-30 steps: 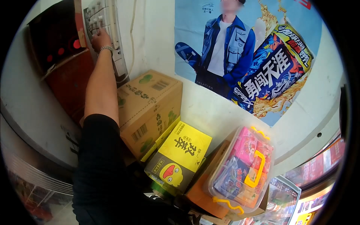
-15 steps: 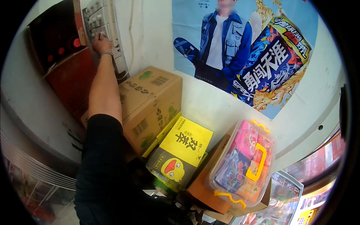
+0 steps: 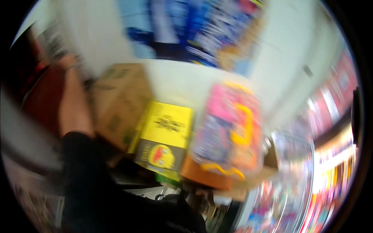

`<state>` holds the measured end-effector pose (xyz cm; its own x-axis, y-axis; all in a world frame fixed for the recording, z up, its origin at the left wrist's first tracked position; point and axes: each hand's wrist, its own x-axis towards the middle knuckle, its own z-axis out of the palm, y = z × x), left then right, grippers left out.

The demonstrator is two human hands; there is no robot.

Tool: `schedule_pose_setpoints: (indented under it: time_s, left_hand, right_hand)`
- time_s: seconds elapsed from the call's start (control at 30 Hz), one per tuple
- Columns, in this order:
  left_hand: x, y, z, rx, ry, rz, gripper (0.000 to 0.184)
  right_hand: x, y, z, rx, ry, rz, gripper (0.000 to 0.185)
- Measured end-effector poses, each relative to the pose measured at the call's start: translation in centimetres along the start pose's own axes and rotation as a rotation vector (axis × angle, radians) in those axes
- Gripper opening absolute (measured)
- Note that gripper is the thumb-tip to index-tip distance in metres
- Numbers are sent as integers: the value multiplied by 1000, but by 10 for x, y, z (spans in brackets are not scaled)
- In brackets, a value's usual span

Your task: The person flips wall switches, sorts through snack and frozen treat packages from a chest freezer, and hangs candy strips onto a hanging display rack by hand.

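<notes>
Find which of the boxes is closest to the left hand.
The brown carton, leftmost of the three in view. The yellow box and the clear box lie farther right, away from the left hand.

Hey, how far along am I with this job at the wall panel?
Looks done: nothing I can confirm, as the wall panel is too blurred to read. In hand: your left hand is up by the panel on an outstretched arm, but whether the fingers touch it isn't clear. Left: probably some work at the panel, judging by that reach; I can't tell how much.
</notes>
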<state>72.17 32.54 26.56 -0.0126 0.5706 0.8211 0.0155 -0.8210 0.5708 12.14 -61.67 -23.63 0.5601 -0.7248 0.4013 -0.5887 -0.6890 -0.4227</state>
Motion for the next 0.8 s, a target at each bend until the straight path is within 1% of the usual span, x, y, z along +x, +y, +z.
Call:
schedule_pose_setpoints:
  time_s: [0.03,0.07,0.1,0.13,0.17,0.2,0.23,0.27,0.33,0.37,0.4,0.43,0.5,0.57,0.63,0.67,0.7,0.73,0.77,0.8]
  left_hand:
    - [5,3,18,58,-50,68,51]
    - [16,5,33,100,-73,146,52]
    - [20,15,56,114,-83,224,53]
    - [25,34,86,93,-49,295,54]
    - [25,58,107,44,21,341,55]
    - [20,88,122,-26,105,364,56]
    - [8,124,134,-122,190,364,57]
    - [0,155,134,-211,277,353,58]
    - [-17,225,110,-369,396,348,60]
    - [-35,264,85,-461,403,358,61]
    - [-48,303,45,-537,432,377,59]
    - [-82,340,8,-647,392,413,57]
    - [-151,415,-90,-937,261,478,53]
    - [-228,483,-199,-1266,58,511,49]
    - [-301,530,-297,-1559,-186,506,46]
    - [-339,543,-334,-1662,-338,512,44]
    - [-379,548,-364,-1715,-519,545,42]
    - [-425,546,-387,-1693,-743,626,41]
    - [-488,519,-387,-1532,-936,853,46]
    - [-552,492,-386,-1347,-1098,1093,52]
  right_hand:
    - [-21,32,19,95,58,64,39]
    - [-12,-8,1,-87,-11,4,37]
    - [-14,-16,2,-100,-8,51,34]
    - [-10,-32,-12,-28,37,26,34]
    - [-7,-31,-10,-39,26,41,36]
    - [-4,-44,-16,-16,80,27,36]
    - [-6,-49,-24,34,38,150,34]
    - [-7,-50,-25,2,63,99,33]
    - [-9,-51,-30,34,42,92,34]
    - [-11,-51,-30,92,42,83,32]
    - [-14,-48,-33,153,49,65,30]
    - [-29,-44,-41,151,59,87,30]
    - [-51,-49,-67,381,63,101,26]
    - [-100,-42,-106,495,-51,162,21]
    - [-170,-25,-131,501,-99,203,19]
    - [-206,-18,-144,554,-176,368,20]
    - [-244,-9,-156,601,-239,549,22]
    - [-287,10,-167,474,-370,645,26]
    - [-335,30,-173,348,-500,749,31]
    - [-393,54,-174,230,-572,829,36]
